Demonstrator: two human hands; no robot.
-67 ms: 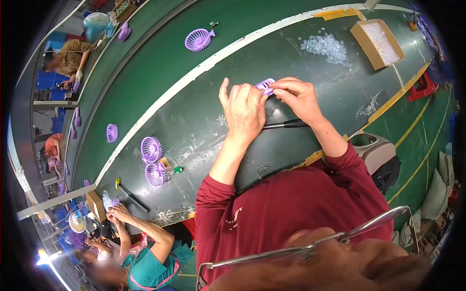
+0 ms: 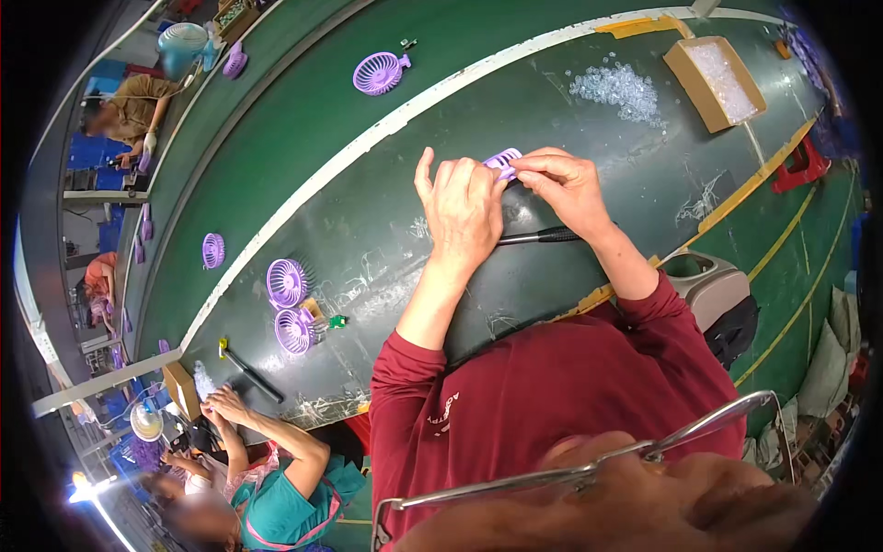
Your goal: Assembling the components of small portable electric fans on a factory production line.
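A purple slotted fan housing, mostly covered by fingers, is held just above the dark green worktable. My left hand wraps round it from the left, thumb side hidden, index finger sticking up. At its right end, the thumb and forefinger of my right hand pinch together; whatever sits between the tips is too small to make out. A tool with a thin shaft and black ribbed handle lies on the table beneath my right wrist.
Two purple fan housings with a green circuit board lie left. Small clear parts are heaped near a cardboard box. Another housing rides the green belt beyond the white strip. A co-worker's hands are at lower left.
The far purple housing on the belt has shifted slightly right and away. My two hands stay almost in place. The co-worker's hands have moved a little, and the purple piece there is less visible.
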